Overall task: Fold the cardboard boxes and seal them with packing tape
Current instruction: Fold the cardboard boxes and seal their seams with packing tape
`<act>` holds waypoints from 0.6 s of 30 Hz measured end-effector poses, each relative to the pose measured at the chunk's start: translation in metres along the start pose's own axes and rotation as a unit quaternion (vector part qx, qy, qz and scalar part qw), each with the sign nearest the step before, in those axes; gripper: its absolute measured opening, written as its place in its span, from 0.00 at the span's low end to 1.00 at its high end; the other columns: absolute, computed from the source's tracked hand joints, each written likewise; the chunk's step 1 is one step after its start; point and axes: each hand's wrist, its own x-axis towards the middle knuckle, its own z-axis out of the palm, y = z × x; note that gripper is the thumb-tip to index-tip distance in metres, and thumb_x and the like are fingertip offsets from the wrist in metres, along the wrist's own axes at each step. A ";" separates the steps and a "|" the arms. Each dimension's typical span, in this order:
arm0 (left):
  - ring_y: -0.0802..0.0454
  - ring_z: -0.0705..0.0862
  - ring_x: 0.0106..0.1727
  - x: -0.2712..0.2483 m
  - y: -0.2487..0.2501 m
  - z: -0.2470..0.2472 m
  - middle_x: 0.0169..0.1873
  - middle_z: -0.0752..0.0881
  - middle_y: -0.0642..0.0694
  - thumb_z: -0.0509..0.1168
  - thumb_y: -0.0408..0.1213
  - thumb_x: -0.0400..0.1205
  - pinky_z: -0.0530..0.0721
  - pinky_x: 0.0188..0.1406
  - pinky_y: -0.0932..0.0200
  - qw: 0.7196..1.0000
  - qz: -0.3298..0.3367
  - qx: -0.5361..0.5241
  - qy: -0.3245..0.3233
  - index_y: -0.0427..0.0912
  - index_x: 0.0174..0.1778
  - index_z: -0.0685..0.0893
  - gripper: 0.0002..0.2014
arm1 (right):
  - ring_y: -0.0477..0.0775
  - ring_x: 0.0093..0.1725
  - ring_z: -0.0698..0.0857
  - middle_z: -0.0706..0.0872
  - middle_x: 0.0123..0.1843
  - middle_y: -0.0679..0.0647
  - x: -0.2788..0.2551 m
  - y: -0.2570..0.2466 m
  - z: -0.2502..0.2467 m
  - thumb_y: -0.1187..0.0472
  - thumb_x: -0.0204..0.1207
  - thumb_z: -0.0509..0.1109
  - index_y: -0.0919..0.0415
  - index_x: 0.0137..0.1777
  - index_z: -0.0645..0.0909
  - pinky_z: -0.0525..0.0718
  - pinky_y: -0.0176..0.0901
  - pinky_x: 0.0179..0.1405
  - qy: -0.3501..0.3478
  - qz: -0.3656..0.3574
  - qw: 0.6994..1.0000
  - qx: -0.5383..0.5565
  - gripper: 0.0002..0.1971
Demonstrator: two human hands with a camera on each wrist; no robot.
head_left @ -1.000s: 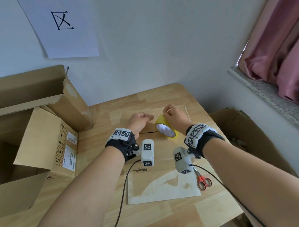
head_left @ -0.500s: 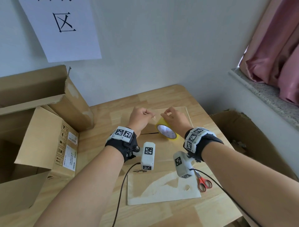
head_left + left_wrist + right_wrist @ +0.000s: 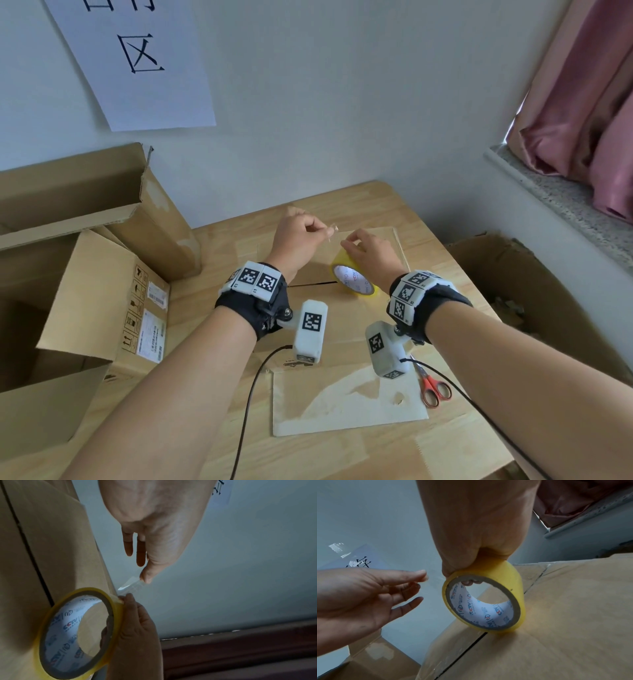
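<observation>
My right hand (image 3: 368, 250) grips the yellow tape roll (image 3: 354, 281), standing on edge on the folded box (image 3: 342, 325) at its seam. My left hand (image 3: 298, 240) pinches the clear tape end (image 3: 331, 233) just beside it.

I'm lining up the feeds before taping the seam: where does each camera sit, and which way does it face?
Head: on the head, facing forward and down at the table; shows both forearms, left hand, right hand.
Left wrist: under the left hand, facing along its fingers toward the wall; the right hand holds the roll.
Right wrist: under the right hand, facing the box and left hand.
Shared: all three show the roll and both hands.
</observation>
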 end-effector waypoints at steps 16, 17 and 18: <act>0.57 0.76 0.51 0.004 -0.015 -0.005 0.53 0.74 0.50 0.72 0.44 0.78 0.69 0.52 0.66 0.999 -0.039 0.035 -0.006 0.45 0.39 0.87 0.07 | 0.46 0.33 0.76 0.79 0.35 0.48 0.004 -0.004 -0.003 0.57 0.79 0.64 0.54 0.48 0.81 0.67 0.35 0.27 -0.002 0.041 0.997 0.070 0.05; 0.58 0.76 0.50 0.004 -0.017 -0.006 0.54 0.74 0.50 0.72 0.44 0.78 0.69 0.52 0.66 0.999 -0.039 0.038 -0.005 0.45 0.40 0.87 0.07 | 0.46 0.32 0.75 0.78 0.33 0.48 0.003 -0.004 -0.003 0.56 0.79 0.64 0.53 0.48 0.81 0.67 0.35 0.27 -0.004 0.036 0.997 0.073 0.04; 0.59 0.76 0.50 0.004 -0.018 -0.008 0.54 0.74 0.50 0.72 0.44 0.78 0.68 0.51 0.66 0.998 -0.038 0.041 -0.005 0.45 0.39 0.87 0.07 | 0.46 0.32 0.75 0.78 0.33 0.47 0.002 -0.003 -0.002 0.55 0.79 0.65 0.52 0.48 0.81 0.67 0.35 0.28 -0.006 0.032 0.996 0.078 0.05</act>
